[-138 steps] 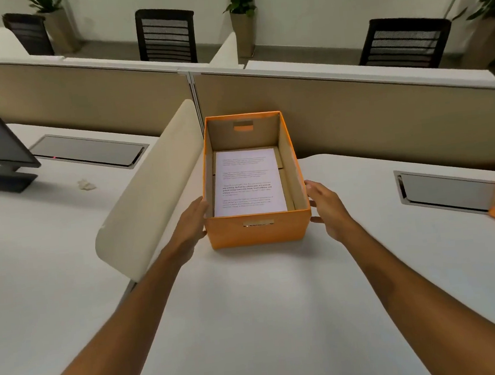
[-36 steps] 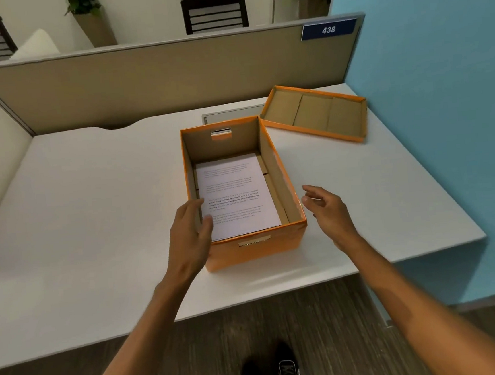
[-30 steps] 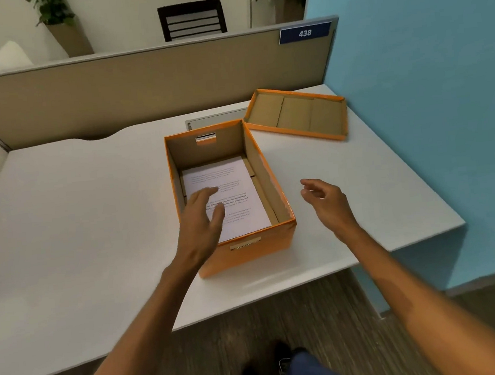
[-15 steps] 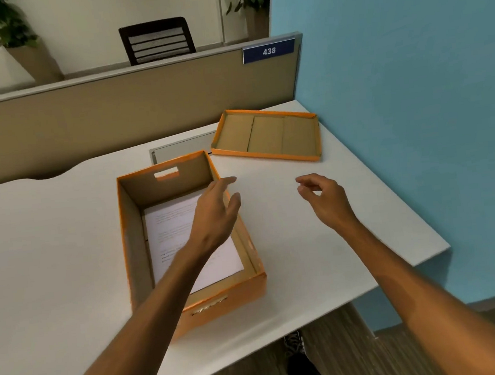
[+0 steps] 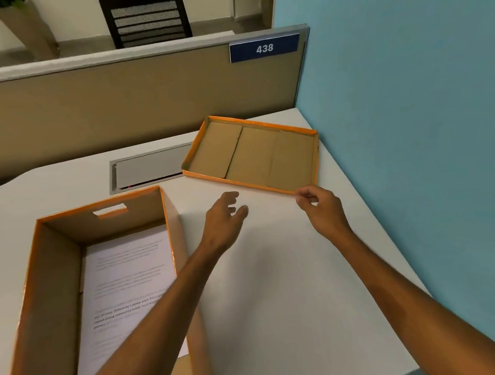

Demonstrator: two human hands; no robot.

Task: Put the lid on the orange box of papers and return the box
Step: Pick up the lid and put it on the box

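The orange box [image 5: 31, 296] stands open at the near left of the white desk, with a printed sheet of paper [image 5: 123, 291] lying inside it. Its lid [image 5: 252, 154] lies upside down at the far right corner, brown inside facing up. My left hand [image 5: 225, 219] hovers over the desk between box and lid, fingers apart and holding nothing. My right hand [image 5: 321, 207] is at the lid's near right corner, fingers curled by the rim; whether they touch it I cannot tell.
A metal cable hatch [image 5: 149, 169] is set in the desk [image 5: 278, 274] behind the box. A beige partition [image 5: 113, 109] with a blue 438 sign [image 5: 264, 48] closes the back, and a blue wall [image 5: 413, 113] the right. The desk edge runs near right.
Both hands left the box and moved forward and right toward the lid. The view swung right and closer, so the box now sits at the lower left.
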